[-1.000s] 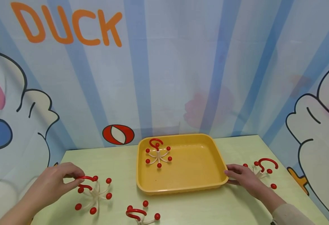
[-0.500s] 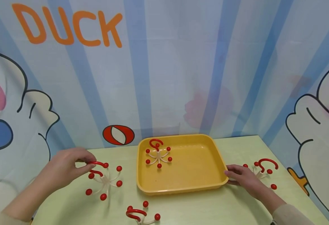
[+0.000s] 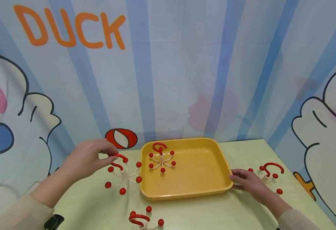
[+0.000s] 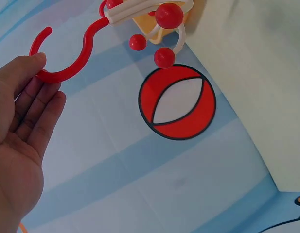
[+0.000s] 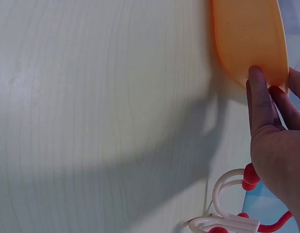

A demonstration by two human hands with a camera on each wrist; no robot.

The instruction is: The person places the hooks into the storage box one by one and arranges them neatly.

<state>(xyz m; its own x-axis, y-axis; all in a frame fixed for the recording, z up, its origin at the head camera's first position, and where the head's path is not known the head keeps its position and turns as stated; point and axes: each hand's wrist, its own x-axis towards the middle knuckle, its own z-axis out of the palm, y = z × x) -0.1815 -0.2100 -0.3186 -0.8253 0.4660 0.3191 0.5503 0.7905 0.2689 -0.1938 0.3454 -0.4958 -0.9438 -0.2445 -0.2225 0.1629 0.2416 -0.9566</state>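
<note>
My left hand [image 3: 91, 159] pinches the red hook of a white rack with red ball tips [image 3: 125, 175], which hangs above the table just left of the yellow tray [image 3: 191, 182]. In the left wrist view the thumb and fingers of the left hand [image 4: 26, 107] hold the curve of the red hook [image 4: 86, 48]. A similar rack [image 3: 162, 159] stands inside the tray at its left. My right hand [image 3: 249, 183] grips the tray's right edge; in the right wrist view its fingers and thumb lie on both sides of the tray wall [image 5: 252, 43].
Another rack [image 3: 139, 218] stands at the table's front, partly cut off by the view. One more [image 3: 267, 177] is at the right, partly behind my right hand. A printed curtain [image 3: 173, 80] rises behind the table [image 3: 196, 214].
My left hand has moved right and away from me, carrying the hooked rack up towards the tray's left side. My right hand and the tray have stayed in place.
</note>
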